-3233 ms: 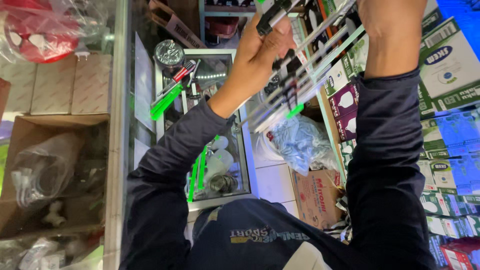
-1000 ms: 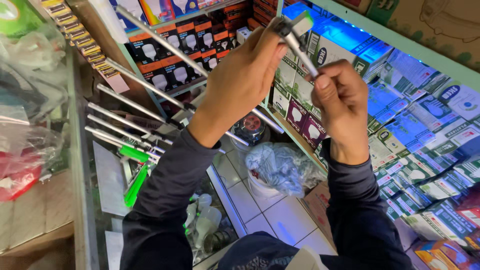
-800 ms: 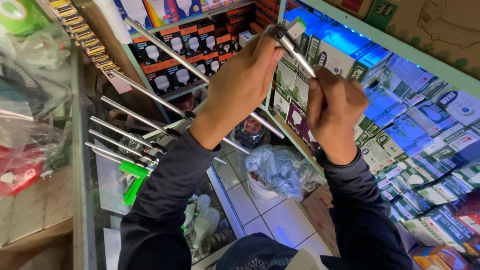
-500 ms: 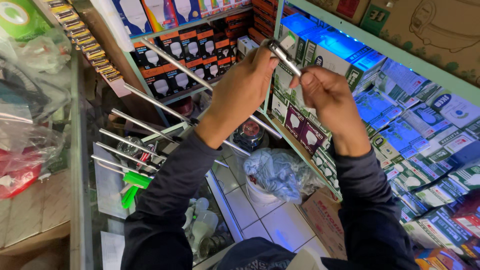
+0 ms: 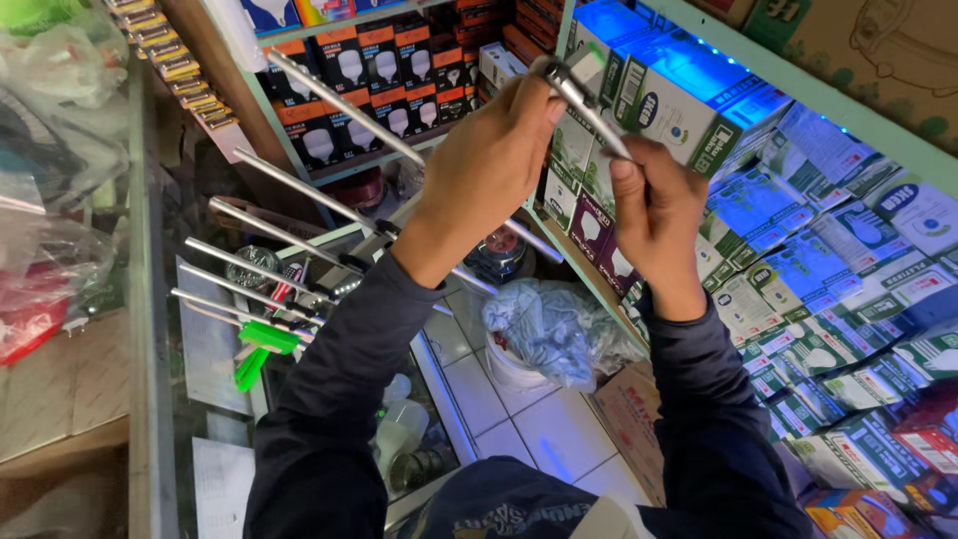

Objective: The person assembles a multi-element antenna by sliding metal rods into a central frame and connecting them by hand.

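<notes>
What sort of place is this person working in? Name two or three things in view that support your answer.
Probably a small electrical or hardware shop. Shelves hold rows of boxed light bulbs, more boxes are stacked on the right, and a glass counter stands below the metal rods that the left hand and right hand hold.

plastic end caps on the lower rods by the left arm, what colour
Bright green caps, clearest in the head view.

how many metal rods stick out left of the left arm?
5 visible rods, stacked top to bottom. All run behind the left arm; more may be hidden there.
</notes>
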